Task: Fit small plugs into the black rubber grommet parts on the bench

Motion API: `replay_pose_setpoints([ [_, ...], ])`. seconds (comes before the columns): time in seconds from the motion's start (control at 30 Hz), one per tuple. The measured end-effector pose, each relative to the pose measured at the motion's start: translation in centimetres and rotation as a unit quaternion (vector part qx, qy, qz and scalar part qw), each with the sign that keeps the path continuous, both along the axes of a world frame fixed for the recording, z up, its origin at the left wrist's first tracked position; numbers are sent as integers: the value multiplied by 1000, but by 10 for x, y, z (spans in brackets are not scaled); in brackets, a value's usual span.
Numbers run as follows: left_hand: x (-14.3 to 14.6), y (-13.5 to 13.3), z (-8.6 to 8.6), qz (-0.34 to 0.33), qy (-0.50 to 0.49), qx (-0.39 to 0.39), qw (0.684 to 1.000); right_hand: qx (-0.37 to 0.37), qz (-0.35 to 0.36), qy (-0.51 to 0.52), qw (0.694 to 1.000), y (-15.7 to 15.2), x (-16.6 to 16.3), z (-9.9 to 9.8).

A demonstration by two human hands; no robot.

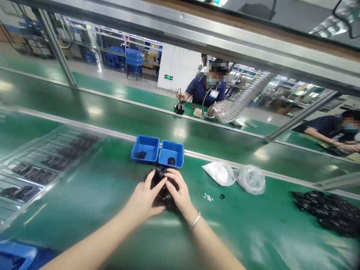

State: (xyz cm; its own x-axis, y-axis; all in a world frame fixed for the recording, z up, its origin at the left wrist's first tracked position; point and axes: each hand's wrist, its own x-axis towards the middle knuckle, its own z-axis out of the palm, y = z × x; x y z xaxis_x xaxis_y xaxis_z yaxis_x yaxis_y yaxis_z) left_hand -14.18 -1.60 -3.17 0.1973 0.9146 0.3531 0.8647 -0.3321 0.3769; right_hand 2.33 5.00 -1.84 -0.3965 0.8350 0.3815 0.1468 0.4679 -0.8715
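Note:
Both of my hands meet over a black plastic part [161, 173] on the green bench [112, 210]. My left hand [146, 197] grips its left side with curled fingers. My right hand [177, 191] closes over its right side, a silver bracelet on that wrist. Most of the part is hidden under my fingers. Just beyond it stand two small blue bins: the left bin [145, 148] holds a small black piece, the right bin [171, 153] a black ring.
A clear tray [42, 165] of black parts lies at the left. Two plastic bags [234, 174] and tiny loose pieces [209, 197] lie to the right, a heap of black parts [329, 212] farther right. Across the conveyor, two people work at another bench.

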Motion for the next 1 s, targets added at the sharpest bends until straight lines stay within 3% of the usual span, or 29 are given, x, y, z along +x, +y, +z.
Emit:
replay_pose_setpoints([
  [0.17, -2, -2, 4, 30, 11, -16, 999, 3, -46, -36, 998, 6, 10, -6],
  [0.37, 3, -25, -6, 109, 40, -4, 993, 18, -64, -155, 986, 9, 13, -13],
  [0.5, 19, -35, -9, 56, 79, 24, 995, 30, 10, -206, 978, 9, 10, -12],
  [0.63, 31, -27, -5, 10, 132, 12, 991, 35, 61, -223, 972, 8, 10, -11],
  [0.83, 18, 2, 1, 25, 128, -1, 991, 36, -41, -149, 987, 15, 4, -19],
  [1.0, -2, 14, 1, -20, 130, -20, 991, 53, -39, -172, 983, 19, 0, -20],
])
